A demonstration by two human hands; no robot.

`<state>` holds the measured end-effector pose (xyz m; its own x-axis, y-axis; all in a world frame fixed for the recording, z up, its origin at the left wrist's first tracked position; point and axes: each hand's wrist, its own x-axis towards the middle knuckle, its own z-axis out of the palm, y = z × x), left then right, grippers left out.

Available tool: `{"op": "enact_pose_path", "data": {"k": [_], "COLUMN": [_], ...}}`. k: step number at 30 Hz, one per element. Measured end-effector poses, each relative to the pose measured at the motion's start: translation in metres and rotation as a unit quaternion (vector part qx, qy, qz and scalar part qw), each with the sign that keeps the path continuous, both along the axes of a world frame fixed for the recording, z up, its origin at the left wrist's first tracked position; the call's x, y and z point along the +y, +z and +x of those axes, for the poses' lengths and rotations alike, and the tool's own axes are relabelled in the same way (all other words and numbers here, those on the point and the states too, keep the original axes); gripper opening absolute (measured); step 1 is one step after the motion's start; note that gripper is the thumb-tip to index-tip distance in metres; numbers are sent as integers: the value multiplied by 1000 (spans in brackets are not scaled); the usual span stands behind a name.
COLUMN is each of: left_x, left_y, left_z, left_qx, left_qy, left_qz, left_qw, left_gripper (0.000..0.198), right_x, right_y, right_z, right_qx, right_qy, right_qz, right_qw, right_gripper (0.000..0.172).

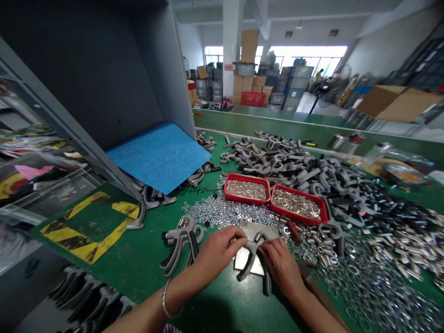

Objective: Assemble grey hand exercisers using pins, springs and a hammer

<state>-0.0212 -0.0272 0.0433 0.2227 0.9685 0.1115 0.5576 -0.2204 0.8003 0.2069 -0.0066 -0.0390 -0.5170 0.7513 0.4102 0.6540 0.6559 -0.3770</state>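
Note:
A grey-and-black spring hand grip stands spread over a metal plate in front of me. My left hand pinches its upper left end, thumb and forefinger together. The fingers of my right hand close on its right handle, just below the coil spring. Left of my left hand lie a few assembled hand grips in a pile. Behind the plate, small metal nuts are scattered on the green tabletop.
Two red trays of small metal pins stand behind my hands. Loose grey handles are heaped further back. Metal rings cover the right side. A large grey bin with a blue sheet stands at left.

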Motion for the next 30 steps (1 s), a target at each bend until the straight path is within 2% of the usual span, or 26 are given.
{"op": "enact_pose_path", "data": {"k": [4,8,13,17,21,24,27,30], "left_x": [2,8,19,28,33,33,32,29], "left_y": [-2,-16,-36,-46,-54,-56,-54,-52], "left_z": [13,24,38,49,54,55,57,56], "left_qx": [6,83,226,300,359,386,407,416], "left_qy": [-8,-32,-78,-81,-99,-109,-150,-200], "left_qz": [2,34,103,148,183,208,247,261], "left_qw": [1000,995,965,939,910,892,867,848], "left_gripper": [11,11,16,19,16,15,16,20], "right_x": [0,1,3,3,0,-4,-18,-45], "right_y": [-2,-2,-2,-2,7,14,14,9], "right_z": [-2,-1,1,4,11,30,65,107], "right_qx": [-29,-59,-83,-101,-105,-69,-13,-48], "right_qy": [-3,13,-3,23,55,43,-53,-110], "right_qz": [22,29,29,30,24,-10,-28,-31], "right_qw": [999,998,996,994,993,997,998,992], "right_gripper": [20,19,21,22,25,29,29,30]}}
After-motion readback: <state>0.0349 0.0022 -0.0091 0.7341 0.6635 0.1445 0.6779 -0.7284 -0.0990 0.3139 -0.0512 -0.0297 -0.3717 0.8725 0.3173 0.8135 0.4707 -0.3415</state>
